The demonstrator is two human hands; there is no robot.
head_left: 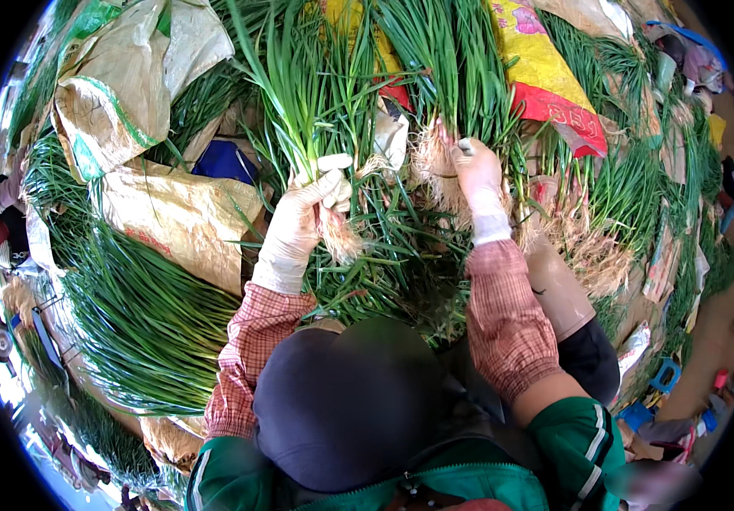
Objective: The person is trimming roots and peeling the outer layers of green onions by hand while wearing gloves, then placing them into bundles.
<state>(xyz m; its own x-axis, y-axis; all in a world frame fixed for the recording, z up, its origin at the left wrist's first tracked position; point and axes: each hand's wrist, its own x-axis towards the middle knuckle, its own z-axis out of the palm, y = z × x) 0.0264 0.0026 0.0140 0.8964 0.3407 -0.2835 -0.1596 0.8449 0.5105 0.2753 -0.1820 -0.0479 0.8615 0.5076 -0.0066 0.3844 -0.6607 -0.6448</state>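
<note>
My left hand (299, 213), in a pale glove, is closed round the lower stems of a bunch of spring onions (295, 106). Their green leaves point away from me, and the pale, stringy roots (339, 238) hang out below the fist. To the right, my gloved right hand (478, 177) has its fingers drawn together at the root end of a second, thicker pile of spring onions (456, 72). Its tangled roots (437, 166) lie just left of the fingers. What exactly the fingertips pinch is partly hidden.
Loose green leaves (375, 281) litter the space between my forearms. A large heap of spring onions (141, 315) lies left, beside tan woven sacks (180, 217). A yellow and red sack (546, 68) and more rooted bunches (588, 238) lie right. A blue stool (665, 375) stands farther right.
</note>
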